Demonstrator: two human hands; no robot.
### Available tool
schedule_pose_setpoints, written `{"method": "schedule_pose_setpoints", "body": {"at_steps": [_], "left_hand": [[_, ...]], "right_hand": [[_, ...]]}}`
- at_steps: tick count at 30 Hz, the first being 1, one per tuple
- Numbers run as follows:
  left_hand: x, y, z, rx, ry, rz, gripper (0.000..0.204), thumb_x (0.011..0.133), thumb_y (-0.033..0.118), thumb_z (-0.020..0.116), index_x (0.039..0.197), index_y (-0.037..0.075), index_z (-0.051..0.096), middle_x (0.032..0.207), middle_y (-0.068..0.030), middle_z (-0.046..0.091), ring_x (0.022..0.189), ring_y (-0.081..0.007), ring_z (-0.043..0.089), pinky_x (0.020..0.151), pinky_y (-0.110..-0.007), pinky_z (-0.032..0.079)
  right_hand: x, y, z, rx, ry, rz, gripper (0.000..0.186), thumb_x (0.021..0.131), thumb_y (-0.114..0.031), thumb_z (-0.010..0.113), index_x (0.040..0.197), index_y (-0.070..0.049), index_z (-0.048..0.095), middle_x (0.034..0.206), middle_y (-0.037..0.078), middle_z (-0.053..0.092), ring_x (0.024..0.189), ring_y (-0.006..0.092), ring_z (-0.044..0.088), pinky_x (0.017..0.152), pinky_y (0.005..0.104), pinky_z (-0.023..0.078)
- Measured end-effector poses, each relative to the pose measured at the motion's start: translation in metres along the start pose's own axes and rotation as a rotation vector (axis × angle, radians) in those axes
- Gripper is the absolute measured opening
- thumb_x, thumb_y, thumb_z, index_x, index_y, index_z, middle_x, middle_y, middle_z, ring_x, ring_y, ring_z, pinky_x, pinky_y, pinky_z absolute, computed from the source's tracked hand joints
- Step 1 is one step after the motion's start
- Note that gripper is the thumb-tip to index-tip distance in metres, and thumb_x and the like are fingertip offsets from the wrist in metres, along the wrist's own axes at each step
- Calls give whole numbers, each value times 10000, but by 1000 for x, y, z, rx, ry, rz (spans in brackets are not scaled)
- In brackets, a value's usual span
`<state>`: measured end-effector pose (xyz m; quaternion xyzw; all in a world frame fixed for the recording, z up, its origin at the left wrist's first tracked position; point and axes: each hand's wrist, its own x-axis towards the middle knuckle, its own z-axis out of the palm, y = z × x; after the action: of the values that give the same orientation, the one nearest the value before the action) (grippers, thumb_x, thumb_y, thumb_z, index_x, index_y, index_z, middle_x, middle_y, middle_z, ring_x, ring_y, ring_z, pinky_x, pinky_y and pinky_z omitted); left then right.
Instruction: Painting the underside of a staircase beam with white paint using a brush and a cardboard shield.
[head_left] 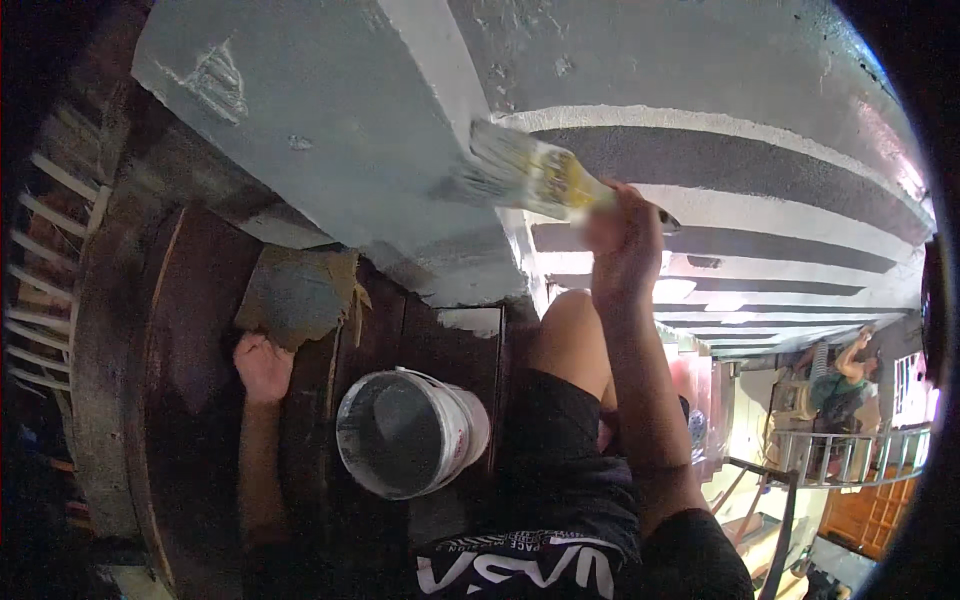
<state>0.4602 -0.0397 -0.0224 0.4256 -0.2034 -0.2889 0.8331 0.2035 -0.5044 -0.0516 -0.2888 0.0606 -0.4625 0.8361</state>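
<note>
My right hand (622, 235) is closed around the handle of a wide paintbrush (560, 180), its bristles pressed to the edge between a grey beam face and the striped surface. The bristles carry pale paint and look blurred at the tip. To the left, my left hand (263, 367) has its fingers curled at the lower edge of a torn piece of cardboard (300, 292) with a grey-smeared face. Between my arms stands a white bucket (470, 430) with grey paint (395, 440) inside.
Dark wooden boards (200, 400) lie under the bucket and cardboard. White bars (45, 285) run along the far left. At the right, light and dark grey stripes (720, 160) curve away. Another person (845, 385) is at the far right, near a metal ladder (850, 458).
</note>
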Motion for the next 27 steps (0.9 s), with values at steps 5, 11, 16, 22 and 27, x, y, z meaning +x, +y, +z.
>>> {"method": "schedule_pose_setpoints", "body": {"at_steps": [5,11,16,22,27], "left_hand": [[-3,-2,4,109,221,36,371,885,103,530,1228,34,654,1221,-84,691,1079,-269,666,991,-445,515],[-5,5,6,104,158,-26,403,881,123,541,1265,45,636,1297,-83,650,1202,-290,595,1067,-462,444],[-7,9,-14,193,111,-9,426,880,111,530,1288,26,617,1286,-97,647,1195,-298,590,1078,-455,437],[-9,15,-43,152,197,-13,450,889,123,526,1320,13,589,1313,-141,617,1222,-317,570,1098,-466,420],[-10,25,-50,401,365,44,453,893,128,517,1322,2,589,1356,-137,598,1249,-317,557,1106,-452,413]], "right_hand": [[7,7,-42,157,73,82,389,1018,-372,530,1173,-33,640,912,62,669,801,126,593,647,262,440],[-19,62,-46,72,168,380,360,1009,-391,547,1188,-85,613,940,39,672,809,127,616,653,277,465],[-18,33,-52,-191,147,33,427,1052,-358,502,1236,4,633,864,108,709,656,79,508,528,222,343],[-14,24,-66,-15,126,95,434,1057,-361,480,1246,0,630,837,92,703,631,78,450,561,230,305],[-21,23,-78,-373,126,44,382,1027,-333,543,1132,1,697,945,101,709,779,132,625,636,243,395]]}}
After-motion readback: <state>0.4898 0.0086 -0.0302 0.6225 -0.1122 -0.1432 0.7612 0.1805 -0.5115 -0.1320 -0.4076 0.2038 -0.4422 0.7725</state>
